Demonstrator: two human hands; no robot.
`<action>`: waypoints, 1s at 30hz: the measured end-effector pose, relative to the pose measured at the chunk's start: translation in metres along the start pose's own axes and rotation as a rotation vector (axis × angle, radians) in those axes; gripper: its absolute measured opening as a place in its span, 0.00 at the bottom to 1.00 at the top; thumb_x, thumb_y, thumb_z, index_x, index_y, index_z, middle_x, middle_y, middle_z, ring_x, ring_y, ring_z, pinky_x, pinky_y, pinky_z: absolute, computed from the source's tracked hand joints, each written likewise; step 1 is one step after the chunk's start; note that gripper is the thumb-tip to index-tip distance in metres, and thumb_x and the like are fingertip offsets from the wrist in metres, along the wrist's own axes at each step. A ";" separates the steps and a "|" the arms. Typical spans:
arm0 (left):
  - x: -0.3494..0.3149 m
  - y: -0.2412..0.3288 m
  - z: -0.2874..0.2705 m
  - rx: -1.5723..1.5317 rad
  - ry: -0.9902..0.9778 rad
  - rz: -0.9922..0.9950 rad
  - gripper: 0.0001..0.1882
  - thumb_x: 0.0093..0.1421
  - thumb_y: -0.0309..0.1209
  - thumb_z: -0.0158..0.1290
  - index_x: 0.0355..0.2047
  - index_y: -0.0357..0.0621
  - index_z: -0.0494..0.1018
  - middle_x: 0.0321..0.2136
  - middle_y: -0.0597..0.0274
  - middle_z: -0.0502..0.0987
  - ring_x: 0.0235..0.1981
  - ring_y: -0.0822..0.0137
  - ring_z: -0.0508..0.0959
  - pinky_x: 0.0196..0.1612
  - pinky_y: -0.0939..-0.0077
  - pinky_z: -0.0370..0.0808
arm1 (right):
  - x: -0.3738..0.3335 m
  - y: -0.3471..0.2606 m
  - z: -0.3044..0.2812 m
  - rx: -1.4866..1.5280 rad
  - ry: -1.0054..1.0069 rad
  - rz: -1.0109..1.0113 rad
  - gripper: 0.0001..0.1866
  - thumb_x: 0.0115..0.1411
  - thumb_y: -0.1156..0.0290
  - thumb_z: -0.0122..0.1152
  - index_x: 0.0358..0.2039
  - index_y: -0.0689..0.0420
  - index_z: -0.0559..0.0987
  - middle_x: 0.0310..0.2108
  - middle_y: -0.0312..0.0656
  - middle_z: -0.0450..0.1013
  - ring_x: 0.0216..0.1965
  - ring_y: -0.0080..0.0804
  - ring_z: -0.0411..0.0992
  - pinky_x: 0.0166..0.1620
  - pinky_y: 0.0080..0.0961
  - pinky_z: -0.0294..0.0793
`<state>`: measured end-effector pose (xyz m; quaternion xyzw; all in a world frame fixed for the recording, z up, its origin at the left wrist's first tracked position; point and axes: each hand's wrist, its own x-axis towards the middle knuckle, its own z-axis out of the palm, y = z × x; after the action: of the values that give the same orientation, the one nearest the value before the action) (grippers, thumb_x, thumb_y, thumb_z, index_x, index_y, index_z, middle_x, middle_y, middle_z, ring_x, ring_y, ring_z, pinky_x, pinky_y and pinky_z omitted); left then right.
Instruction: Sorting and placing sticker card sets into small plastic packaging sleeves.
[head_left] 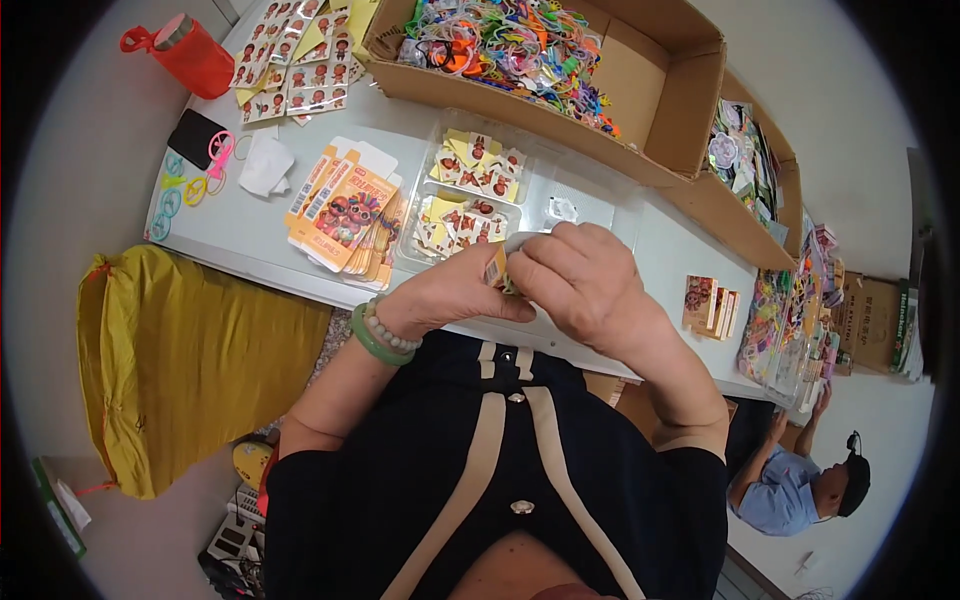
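My left hand [450,290] is closed around a small orange cardboard box [495,268], held upright over the table's near edge. At the top of this box is my right hand [580,280], its fingers curled and pinched. A pale greyish piece shows by its fingertips, too small to name, and the fingers hide most of the box. Just beyond lies a clear plastic tray [408,236] with cut sticker pieces [455,226] in two of its compartments. Left of the tray is a stack of flat, unfolded orange boxes [345,205].
Cardboard cartons hold colourful plastic trinkets [500,50] and packets [745,155]. Several folded boxes [705,303] stand at right. Sticker sheets [320,75], a red bottle [185,55], a phone [200,138] and a crumpled tissue [266,165] lie left. Another person [790,490] works at far right.
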<state>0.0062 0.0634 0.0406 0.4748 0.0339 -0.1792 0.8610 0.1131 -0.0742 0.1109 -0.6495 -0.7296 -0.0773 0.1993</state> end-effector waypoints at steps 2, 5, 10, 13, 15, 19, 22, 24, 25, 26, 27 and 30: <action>0.003 -0.009 -0.006 0.007 -0.008 0.018 0.21 0.47 0.23 0.62 0.42 0.40 0.70 0.33 0.70 0.73 0.36 0.78 0.71 0.41 0.82 0.69 | -0.002 -0.002 0.000 0.056 -0.056 0.077 0.17 0.39 0.73 0.60 0.34 0.56 0.75 0.32 0.38 0.71 0.27 0.34 0.70 0.27 0.27 0.68; -0.001 -0.006 -0.004 -0.063 0.019 0.036 0.22 0.47 0.25 0.62 0.43 0.39 0.70 0.34 0.70 0.73 0.36 0.78 0.71 0.41 0.82 0.68 | 0.001 -0.012 -0.010 0.236 -0.111 0.266 0.18 0.42 0.75 0.62 0.38 0.57 0.75 0.35 0.40 0.72 0.32 0.36 0.71 0.33 0.28 0.71; -0.001 -0.008 -0.008 -0.152 0.019 0.098 0.25 0.47 0.27 0.63 0.46 0.38 0.69 0.36 0.68 0.73 0.38 0.77 0.71 0.43 0.82 0.68 | -0.007 -0.005 -0.011 0.320 -0.081 0.312 0.16 0.45 0.77 0.64 0.38 0.57 0.76 0.36 0.42 0.72 0.38 0.39 0.72 0.40 0.30 0.72; 0.000 -0.013 -0.013 -0.075 -0.018 0.049 0.27 0.47 0.28 0.64 0.48 0.37 0.68 0.39 0.66 0.72 0.41 0.75 0.71 0.46 0.81 0.67 | -0.014 -0.001 -0.006 0.227 0.021 0.230 0.15 0.43 0.79 0.64 0.34 0.58 0.77 0.37 0.42 0.72 0.39 0.41 0.71 0.40 0.31 0.72; 0.001 -0.016 -0.011 -0.033 -0.014 0.105 0.30 0.47 0.30 0.64 0.49 0.37 0.66 0.41 0.64 0.72 0.43 0.74 0.70 0.47 0.80 0.67 | -0.017 -0.002 -0.004 0.300 0.028 0.395 0.13 0.42 0.81 0.63 0.31 0.58 0.77 0.39 0.41 0.72 0.42 0.42 0.70 0.41 0.33 0.71; 0.003 -0.011 -0.006 0.013 0.028 0.090 0.30 0.47 0.30 0.64 0.51 0.37 0.66 0.43 0.63 0.72 0.45 0.73 0.70 0.48 0.79 0.68 | -0.014 -0.006 -0.001 0.225 0.018 0.472 0.13 0.41 0.84 0.61 0.30 0.58 0.77 0.47 0.44 0.69 0.49 0.46 0.66 0.47 0.34 0.69; 0.002 -0.006 -0.006 0.099 -0.008 0.136 0.30 0.48 0.30 0.63 0.52 0.37 0.66 0.44 0.63 0.72 0.46 0.74 0.70 0.49 0.79 0.68 | -0.017 -0.005 -0.005 0.422 -0.113 0.473 0.12 0.47 0.82 0.58 0.34 0.59 0.79 0.58 0.50 0.60 0.59 0.51 0.58 0.57 0.36 0.60; -0.001 -0.003 -0.004 -0.076 0.074 0.059 0.30 0.48 0.29 0.63 0.52 0.38 0.66 0.45 0.62 0.73 0.46 0.74 0.72 0.49 0.78 0.70 | -0.033 0.007 0.000 0.624 0.042 0.562 0.11 0.49 0.81 0.56 0.35 0.60 0.78 0.57 0.50 0.61 0.59 0.48 0.59 0.57 0.35 0.60; -0.002 -0.004 -0.008 -0.078 0.069 0.055 0.30 0.48 0.29 0.63 0.52 0.38 0.66 0.45 0.62 0.73 0.46 0.74 0.72 0.49 0.78 0.70 | -0.043 0.014 0.002 0.823 0.201 0.637 0.11 0.51 0.80 0.55 0.37 0.62 0.78 0.57 0.49 0.61 0.58 0.45 0.61 0.57 0.35 0.60; -0.001 -0.005 -0.012 -0.131 0.124 0.053 0.30 0.48 0.27 0.63 0.52 0.38 0.66 0.44 0.62 0.73 0.45 0.73 0.72 0.48 0.79 0.70 | -0.053 0.023 0.000 0.824 0.276 0.737 0.11 0.54 0.80 0.53 0.38 0.64 0.78 0.55 0.49 0.64 0.56 0.39 0.63 0.56 0.32 0.62; 0.000 -0.006 -0.015 -0.184 0.189 0.053 0.30 0.48 0.26 0.62 0.52 0.38 0.66 0.44 0.61 0.73 0.45 0.73 0.73 0.48 0.79 0.71 | -0.061 0.029 -0.002 0.628 0.282 0.889 0.11 0.53 0.80 0.53 0.38 0.63 0.78 0.50 0.45 0.68 0.50 0.33 0.67 0.50 0.26 0.66; 0.003 -0.006 -0.012 -0.211 0.208 0.106 0.32 0.47 0.25 0.64 0.53 0.38 0.64 0.43 0.61 0.74 0.43 0.71 0.74 0.47 0.78 0.72 | -0.086 0.046 0.016 0.444 0.099 1.165 0.13 0.52 0.78 0.55 0.39 0.61 0.77 0.47 0.45 0.70 0.43 0.33 0.71 0.44 0.26 0.70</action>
<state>0.0082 0.0701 0.0287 0.3987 0.1164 -0.0790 0.9062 0.1618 -0.1407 0.0564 -0.8796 -0.2443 0.1676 0.3723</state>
